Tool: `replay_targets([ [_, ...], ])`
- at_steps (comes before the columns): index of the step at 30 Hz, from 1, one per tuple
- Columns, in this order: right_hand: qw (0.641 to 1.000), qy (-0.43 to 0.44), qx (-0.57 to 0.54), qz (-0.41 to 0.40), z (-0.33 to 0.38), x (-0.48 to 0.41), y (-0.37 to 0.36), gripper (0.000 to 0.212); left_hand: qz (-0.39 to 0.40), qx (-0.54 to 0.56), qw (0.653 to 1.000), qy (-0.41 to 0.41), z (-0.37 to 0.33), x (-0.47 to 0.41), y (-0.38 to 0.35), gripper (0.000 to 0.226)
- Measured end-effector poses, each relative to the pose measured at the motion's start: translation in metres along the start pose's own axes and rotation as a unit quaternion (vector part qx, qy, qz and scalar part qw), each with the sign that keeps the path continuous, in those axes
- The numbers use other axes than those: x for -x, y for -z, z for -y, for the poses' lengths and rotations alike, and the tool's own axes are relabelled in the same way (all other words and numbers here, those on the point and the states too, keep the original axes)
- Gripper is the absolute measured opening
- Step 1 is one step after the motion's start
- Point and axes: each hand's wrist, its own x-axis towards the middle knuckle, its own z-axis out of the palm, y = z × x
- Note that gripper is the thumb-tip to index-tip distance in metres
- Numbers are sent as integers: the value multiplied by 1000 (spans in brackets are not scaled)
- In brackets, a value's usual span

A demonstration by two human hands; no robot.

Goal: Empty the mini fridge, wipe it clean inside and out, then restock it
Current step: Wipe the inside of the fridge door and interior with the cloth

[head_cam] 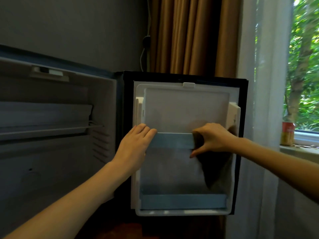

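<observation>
The mini fridge stands open: its empty white interior [51,135] fills the left, and the open door's white inner side [186,107] faces me at centre. Two pale blue shelf rails cross the door, an upper one [174,140] and a lower one [183,201]. My left hand [134,145] grips the left end of the upper rail, fingers curled over its top. My right hand [212,138] holds the rail's right end and also clutches a dark cloth [217,169] that hangs down over the door's right side.
A wire shelf [51,130] sits inside the fridge. Brown curtains [189,35] hang behind the door, a sheer white curtain [264,100] to the right. A red can [288,135] stands on the windowsill [300,149]. A cable [144,56] runs down the grey wall.
</observation>
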Motion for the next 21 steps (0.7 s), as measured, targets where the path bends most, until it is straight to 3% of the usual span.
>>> replay_targets([
  [7, 998, -5, -58, -18, 10, -19, -4, 57, -7, 28, 1000, -1, 0, -6, -3, 71],
  [15, 991, 70, -62, -95, 64, -81, -20, 41, 38, -7, 998, -52, 14, -8, -1, 86],
  [16, 985, 72, -62, -140, 61, -77, -25, 39, 49, -21, 997, -54, 15, -8, -1, 89],
  [18, 949, 65, -44, -305, 54, -67, -46, 33, 65, -34, 996, -54, 15, -11, -1, 90],
  [20, 886, 1, -59, -460, 52, -53, -79, 15, 69, -35, 996, -49, 12, -13, 0, 81],
  [21, 858, -62, -100, -500, 56, -45, -97, 18, 67, -30, 996, -42, 10, -13, 0, 75],
])
